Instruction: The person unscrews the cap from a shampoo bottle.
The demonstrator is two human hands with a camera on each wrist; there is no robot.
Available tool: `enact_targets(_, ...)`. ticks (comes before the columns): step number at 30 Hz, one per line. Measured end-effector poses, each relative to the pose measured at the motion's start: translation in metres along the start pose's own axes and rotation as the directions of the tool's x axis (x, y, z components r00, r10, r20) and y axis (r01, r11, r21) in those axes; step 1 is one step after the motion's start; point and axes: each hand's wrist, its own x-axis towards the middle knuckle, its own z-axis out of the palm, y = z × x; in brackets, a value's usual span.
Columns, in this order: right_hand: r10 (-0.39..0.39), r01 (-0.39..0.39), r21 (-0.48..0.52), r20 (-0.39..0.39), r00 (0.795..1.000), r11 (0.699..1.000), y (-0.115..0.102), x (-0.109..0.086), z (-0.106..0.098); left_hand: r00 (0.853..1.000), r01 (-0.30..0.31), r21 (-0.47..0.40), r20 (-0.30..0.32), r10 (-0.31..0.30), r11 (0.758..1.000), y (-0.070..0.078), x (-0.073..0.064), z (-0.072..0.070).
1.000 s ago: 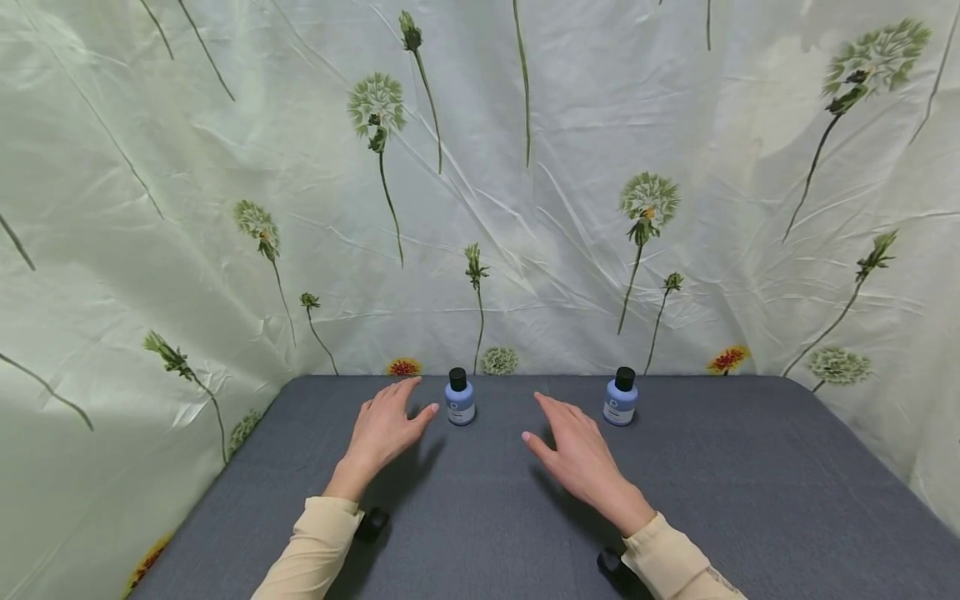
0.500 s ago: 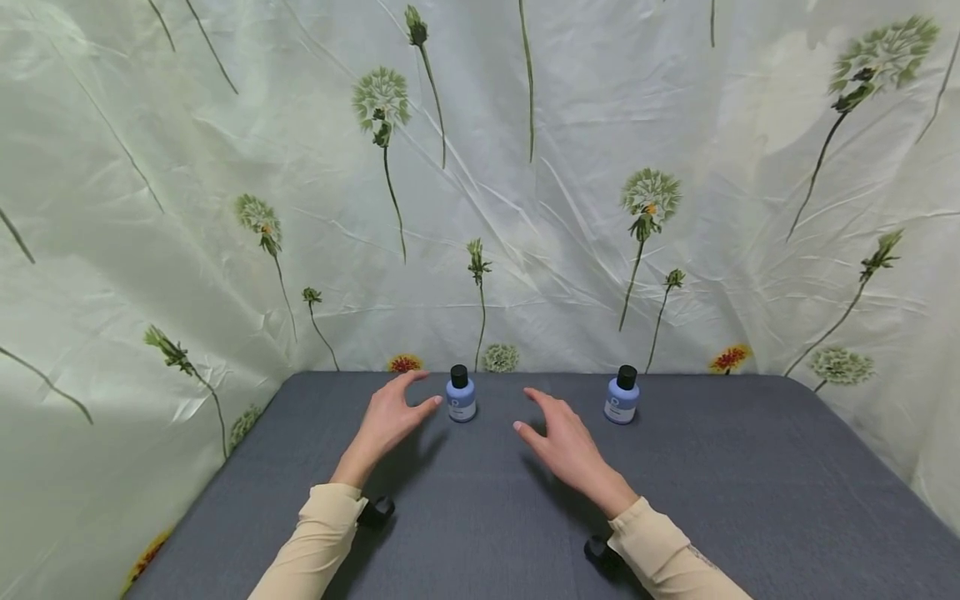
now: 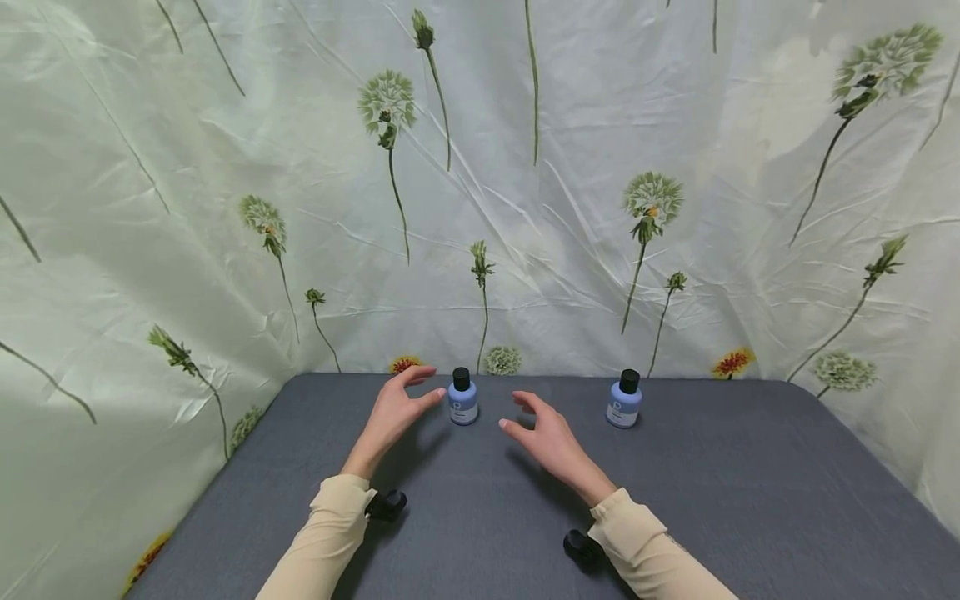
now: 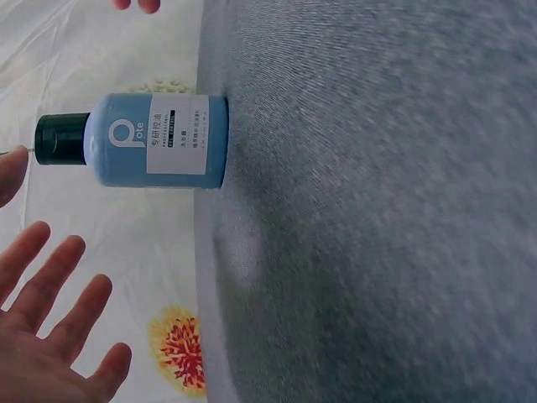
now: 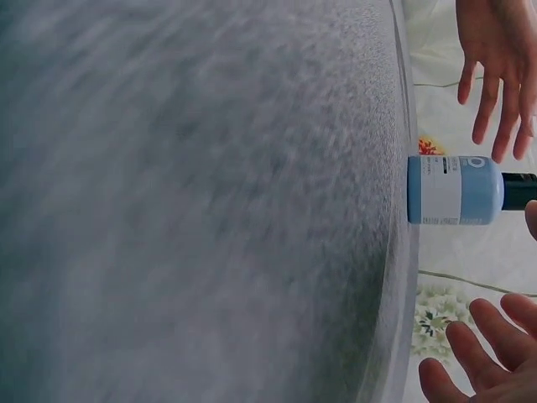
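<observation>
Two small blue bottles with black caps stand upright on the grey tabletop. Between the hands is the left bottle [image 3: 463,403], its white label facing me; it also appears in the left wrist view [image 4: 155,141] and the right wrist view [image 5: 453,190]. My left hand [image 3: 395,417] is just left of it, thumb near its side, fingers spread and apparently not touching. To its right, my right hand [image 3: 551,442] holds nothing, with thumb and fingers apart and a gap to the bottle. Farther right, beyond that hand, is the right bottle [image 3: 624,403].
The grey cloth-covered table [image 3: 480,533] ends at a back edge close behind the bottles. A pale curtain [image 3: 570,250] printed with dandelions hangs behind and at the sides. Dark wrist cameras [image 3: 582,550] sit under the cream sleeves [image 3: 326,525].
My right hand has moved left, away from the right bottle and closer to the left one. The left hand has shifted slightly right and forward. Both bottles stay standing in place.
</observation>
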Motion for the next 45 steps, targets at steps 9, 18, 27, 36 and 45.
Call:
enact_targets(9, -0.024, 0.028, 0.17, -0.026, 0.999, 0.985, 0.002, 0.013, 0.015, 0.999, -0.033, -0.179, 0.018, 0.037, 0.983, 0.002, 0.011, 0.009)
enact_targets(18, -0.004, 0.009, 0.241, -0.019, 1.0, 0.97, -0.006, 0.025, 0.022, 0.995, -0.006, -0.33, 0.087, 0.037, 0.944, 0.005, 0.022, 0.011)
enact_targets(27, -0.032, 0.03, 0.264, 0.002, 0.999, 0.964, -0.009, 0.038, 0.029, 0.99, 0.029, -0.362, 0.138, 0.023, 0.932, -0.002, 0.024, 0.015)
enact_targets(36, -0.057, 0.048, 0.27, 0.027, 0.998, 0.962, -0.01, 0.043, 0.034, 0.989, 0.047, -0.432, 0.147, 0.019, 0.901, -0.003, 0.027, 0.02)
enact_targets(45, -0.067, 0.045, 0.286, 0.068, 0.995, 0.957, -0.008, 0.049, 0.04, 0.979, 0.089, -0.419, 0.203, -0.002, 0.903, -0.008, 0.029, 0.018)
